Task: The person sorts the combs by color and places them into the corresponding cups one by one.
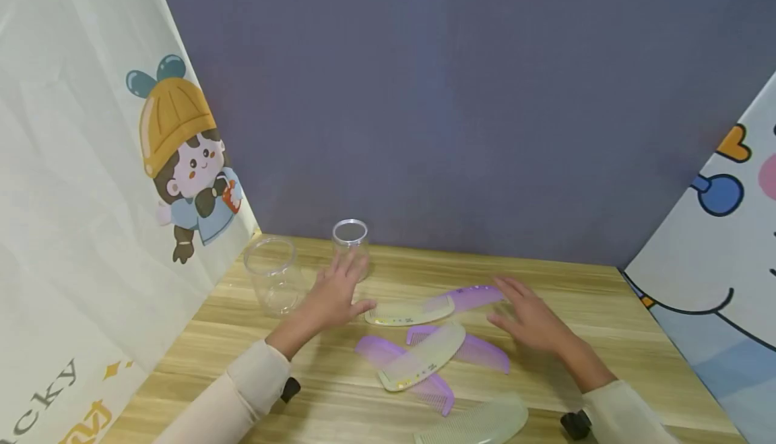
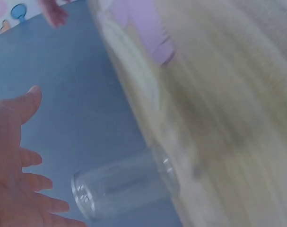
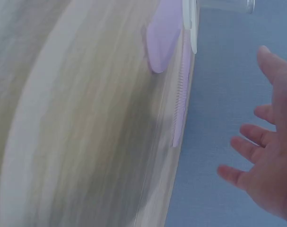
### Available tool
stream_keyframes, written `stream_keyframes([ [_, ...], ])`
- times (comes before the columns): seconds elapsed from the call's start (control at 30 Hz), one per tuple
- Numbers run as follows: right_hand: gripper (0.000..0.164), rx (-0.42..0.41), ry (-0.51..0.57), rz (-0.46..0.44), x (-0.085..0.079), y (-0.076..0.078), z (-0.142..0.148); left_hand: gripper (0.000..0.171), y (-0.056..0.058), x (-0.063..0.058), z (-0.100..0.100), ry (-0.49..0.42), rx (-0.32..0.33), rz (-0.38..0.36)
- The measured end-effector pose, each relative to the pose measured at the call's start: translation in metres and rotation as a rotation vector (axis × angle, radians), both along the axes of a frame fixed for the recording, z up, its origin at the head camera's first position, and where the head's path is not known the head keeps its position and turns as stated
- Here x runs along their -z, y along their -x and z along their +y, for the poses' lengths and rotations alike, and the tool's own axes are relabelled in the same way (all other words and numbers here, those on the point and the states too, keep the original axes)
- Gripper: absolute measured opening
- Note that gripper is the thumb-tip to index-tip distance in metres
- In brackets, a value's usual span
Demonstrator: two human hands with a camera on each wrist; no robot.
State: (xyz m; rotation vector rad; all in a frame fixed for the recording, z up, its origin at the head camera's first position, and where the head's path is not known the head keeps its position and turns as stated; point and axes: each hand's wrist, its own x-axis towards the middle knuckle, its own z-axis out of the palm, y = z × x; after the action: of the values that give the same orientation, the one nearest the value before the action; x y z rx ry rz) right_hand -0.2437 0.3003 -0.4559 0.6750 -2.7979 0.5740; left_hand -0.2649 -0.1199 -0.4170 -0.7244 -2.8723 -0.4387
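Observation:
Several purple and pale green combs lie on the wooden table, some crossing each other. My left hand (image 1: 335,298), fingers spread, hovers in front of a small clear jar (image 1: 350,232) and left of a pale green comb (image 1: 406,312). In the left wrist view its palm faces that jar (image 2: 124,184), with nothing in it. My right hand (image 1: 533,316) is held with fingers extended beside the right end of a purple comb (image 1: 475,296); its palm holds nothing. Between the hands, another pale green comb (image 1: 427,358) lies across two purple combs. A further green comb (image 1: 479,422) is nearest me.
A larger clear jar (image 1: 271,282) stands at the table's left, beside my left forearm. A dark grey panel (image 1: 448,107) rises behind the table (image 1: 606,336). Printed white sheets flank it on the left (image 1: 73,161) and right (image 1: 697,262).

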Motion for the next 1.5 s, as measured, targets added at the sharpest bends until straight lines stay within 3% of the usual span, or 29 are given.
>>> stream_keyframes([
  [0.3, 0.066, -0.058, 0.091, -0.007, 0.010, 0.017, -0.008, 0.096, -0.002, -0.024, -0.036, -0.069, -0.093, 0.144],
  [0.87, 0.066, -0.170, 0.058, -0.056, 0.014, 0.050, -0.038, 0.094, -0.010, -0.041, -0.112, -0.186, -0.285, 0.221],
  [0.97, 0.063, -0.185, 0.057, -0.082, 0.015, 0.053, -0.046, 0.098, -0.011, -0.039, -0.124, -0.230, -0.313, 0.184],
  [1.1, 0.061, -0.201, 0.041, -0.108, 0.019, 0.057, -0.054, 0.110, -0.009, -0.035, -0.138, -0.298, -0.340, 0.051],
  [1.3, 0.061, -0.206, 0.005, -0.152, 0.024, 0.060, -0.060, 0.110, -0.004, -0.025, -0.150, -0.402, -0.315, -0.089],
  [1.5, 0.061, -0.206, -0.014, -0.185, 0.025, 0.064, -0.066, 0.116, 0.002, -0.018, -0.155, -0.401, -0.344, -0.190],
])
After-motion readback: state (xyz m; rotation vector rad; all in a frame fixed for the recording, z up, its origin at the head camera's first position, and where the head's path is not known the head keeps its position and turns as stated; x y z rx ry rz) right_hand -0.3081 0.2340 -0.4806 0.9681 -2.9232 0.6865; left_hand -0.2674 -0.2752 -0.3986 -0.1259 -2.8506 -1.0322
